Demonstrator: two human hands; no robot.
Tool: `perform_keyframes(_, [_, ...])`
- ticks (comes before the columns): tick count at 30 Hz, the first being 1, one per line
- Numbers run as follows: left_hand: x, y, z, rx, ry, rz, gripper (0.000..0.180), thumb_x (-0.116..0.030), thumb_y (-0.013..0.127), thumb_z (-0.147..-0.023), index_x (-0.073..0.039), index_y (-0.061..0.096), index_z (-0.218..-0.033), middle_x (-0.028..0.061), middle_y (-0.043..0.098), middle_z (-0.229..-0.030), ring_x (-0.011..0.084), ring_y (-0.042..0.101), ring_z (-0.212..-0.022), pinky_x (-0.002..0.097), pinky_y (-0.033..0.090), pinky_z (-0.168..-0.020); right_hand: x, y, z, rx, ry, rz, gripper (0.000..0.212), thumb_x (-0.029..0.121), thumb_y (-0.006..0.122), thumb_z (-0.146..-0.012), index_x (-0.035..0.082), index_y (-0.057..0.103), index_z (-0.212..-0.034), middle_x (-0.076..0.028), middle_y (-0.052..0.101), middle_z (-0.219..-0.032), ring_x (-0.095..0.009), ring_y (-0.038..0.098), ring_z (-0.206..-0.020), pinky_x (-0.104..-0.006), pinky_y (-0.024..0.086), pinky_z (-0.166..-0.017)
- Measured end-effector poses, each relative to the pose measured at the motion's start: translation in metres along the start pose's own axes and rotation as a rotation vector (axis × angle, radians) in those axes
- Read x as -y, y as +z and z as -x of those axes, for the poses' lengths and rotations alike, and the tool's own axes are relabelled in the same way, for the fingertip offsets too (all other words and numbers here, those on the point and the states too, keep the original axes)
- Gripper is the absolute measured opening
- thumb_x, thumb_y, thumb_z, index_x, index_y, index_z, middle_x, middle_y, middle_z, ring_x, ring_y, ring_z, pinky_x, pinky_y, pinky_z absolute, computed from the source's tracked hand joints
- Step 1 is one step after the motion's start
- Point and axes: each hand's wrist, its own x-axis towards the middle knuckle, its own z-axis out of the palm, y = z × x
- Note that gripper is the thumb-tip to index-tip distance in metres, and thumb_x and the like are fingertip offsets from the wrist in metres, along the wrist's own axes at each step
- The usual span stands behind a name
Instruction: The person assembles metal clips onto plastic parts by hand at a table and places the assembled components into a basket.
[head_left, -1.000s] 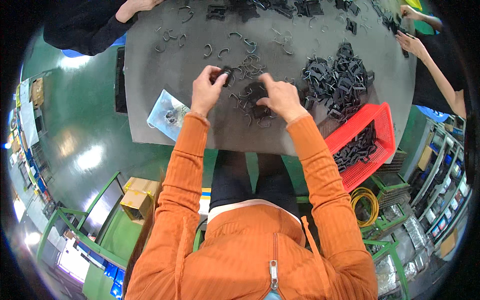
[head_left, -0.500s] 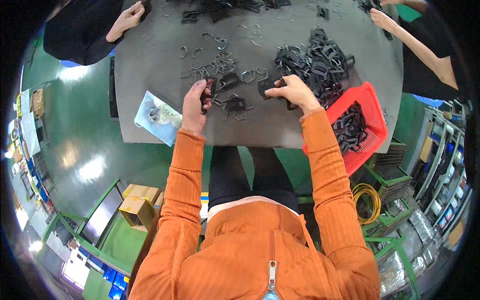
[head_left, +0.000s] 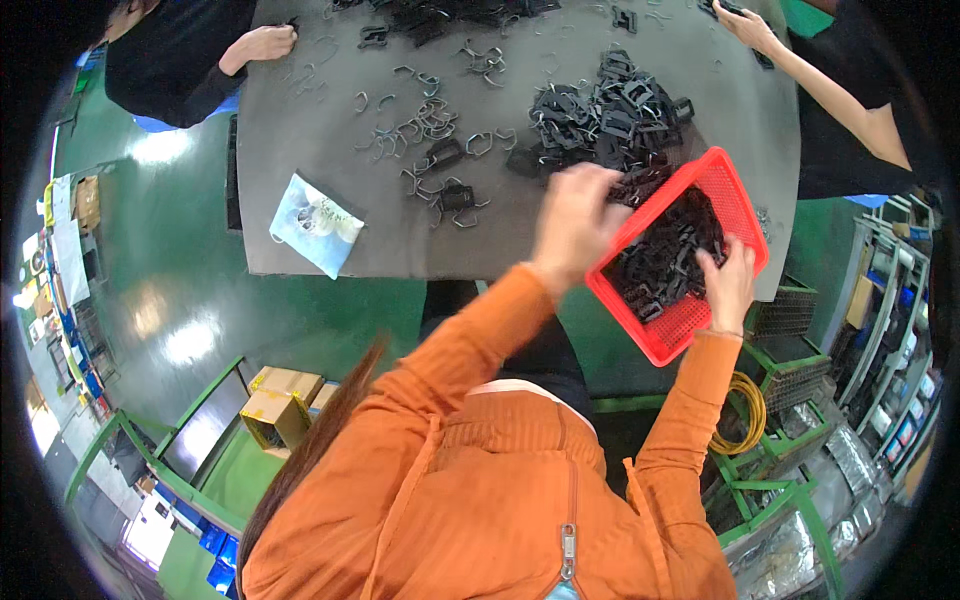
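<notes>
A worker in an orange jacket leaned over a grey counter (head_left: 400,250), where a red basket (head_left: 728,185) of black plastic pieces (head_left: 665,255) jutted past the near edge by the right corner. The right hand (head_left: 730,285) reached over the basket's side, thumb parted from the other fingers, any grip impossible to tell; the left hand (head_left: 578,222) was at the left rim, its fingers too blurred to read. A heap of black buckles (head_left: 610,115) lay farther in, metal hooks (head_left: 415,125) left of it, and a light-blue packet (head_left: 320,225) near the left corner.
</notes>
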Motion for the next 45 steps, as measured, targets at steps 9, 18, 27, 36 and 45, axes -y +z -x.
perform_keyframes(9, [0.133,-0.110,0.041,0.061,-0.343,-0.678,0.036,-0.017,0.073,-0.070,-0.010,0.056,-0.102,0.0069,0.055,-0.106,0.0272,0.048,-0.106,0.0400,0.040,-0.088,0.285,0.113,-0.002,0.289,-0.731,-0.469,0.028,0.019,0.071,-0.074,0.011,0.057,-0.097,-0.008,0.054,-0.099,-0.027,0.058,-0.094,-0.0384,0.051,-0.077])
perform_keyframes(18, [0.168,-0.207,0.021,-0.136,-0.978,0.896,0.028,-0.022,0.067,-0.081,0.002,0.064,-0.094,0.0069,0.065,-0.073,0.0161,0.062,-0.070,0.0294,0.046,-0.064,0.317,0.121,-0.027,0.658,-0.502,-0.700,0.024,0.015,0.075,-0.070,0.003,0.061,-0.085,-0.009,0.067,-0.079,-0.022,0.065,-0.077,-0.0325,0.049,-0.068])
perform_keyframes(27, [0.193,-0.231,0.002,-0.015,-0.859,0.350,0.022,-0.027,0.063,-0.086,-0.009,0.069,-0.098,-0.0008,0.063,-0.078,0.0051,0.053,-0.066,0.0210,0.040,-0.058,0.265,0.084,-0.036,0.579,-0.200,-0.626,0.026,0.017,0.075,-0.070,0.001,0.065,-0.088,-0.008,0.066,-0.073,-0.013,0.062,-0.068,-0.0274,0.048,-0.063])
perform_keyframes(36, [0.069,-0.087,0.000,0.399,-0.368,0.569,0.031,-0.013,0.055,-0.092,-0.010,0.059,-0.122,-0.0025,0.061,-0.089,0.0046,0.053,-0.069,0.0194,0.045,-0.059,0.163,0.025,-0.007,0.953,-0.078,-1.116,0.022,0.011,0.070,-0.077,-0.001,0.063,-0.094,0.001,0.060,-0.074,-0.005,0.051,-0.066,-0.0226,0.041,-0.059])
perform_keyframes(45, [0.079,-0.004,0.003,0.062,-0.053,-0.042,0.040,-0.013,0.069,-0.077,-0.006,0.059,-0.115,0.0137,0.058,-0.109,0.0280,0.054,-0.099,0.0371,0.044,-0.088,0.001,0.027,0.026,0.572,0.079,-0.563,0.019,0.016,0.071,-0.074,0.001,0.067,-0.086,-0.005,0.062,-0.067,-0.019,0.059,-0.063,-0.0333,0.046,-0.060])
